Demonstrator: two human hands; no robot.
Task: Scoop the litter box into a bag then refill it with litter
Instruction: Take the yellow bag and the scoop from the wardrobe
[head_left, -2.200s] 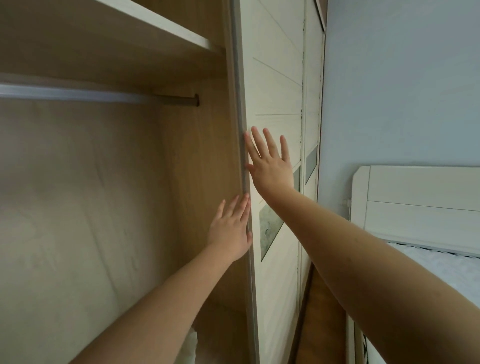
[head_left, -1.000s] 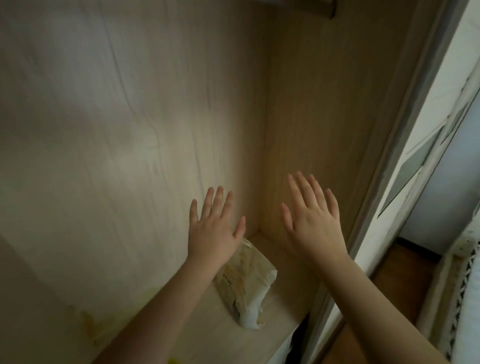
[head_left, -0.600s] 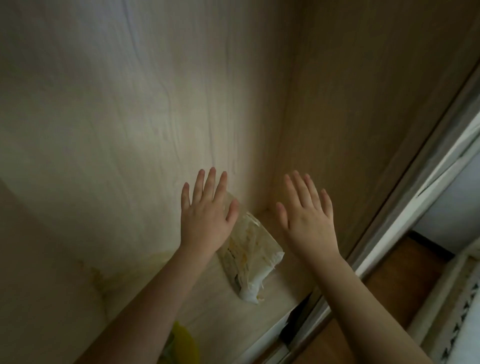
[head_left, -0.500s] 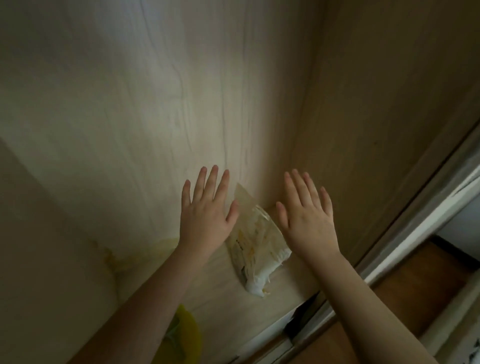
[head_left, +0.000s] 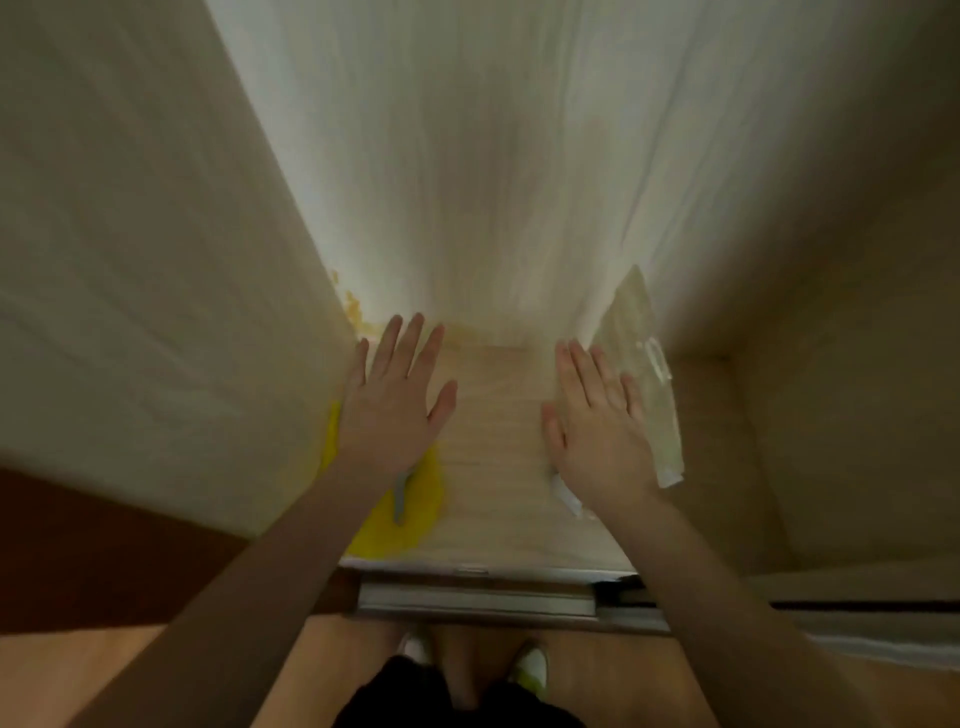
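I look straight down into an open wardrobe. A pale, crumpled bag (head_left: 647, 379) leans in the back right corner of the wardrobe floor (head_left: 498, 415). A yellow round object (head_left: 410, 519) with a grey handle-like piece lies at the front left, partly under my left arm. My left hand (head_left: 395, 400) hovers over the yellow object with fingers spread and holds nothing. My right hand (head_left: 597, 421) is flat and spread, partly in front of the bag, and I cannot tell if it touches it. No litter box is in view.
Wooden side walls (head_left: 156, 312) close the wardrobe in on the left and right. A metal sliding-door track (head_left: 478, 597) runs along the front edge. Below it lie the wooden room floor (head_left: 623, 675) and my feet in light slippers (head_left: 530, 665).
The view has tipped from the wardrobe door down to its floor. Both hands came off the door edge and now reach down, spread, over the yellow object and the bag.
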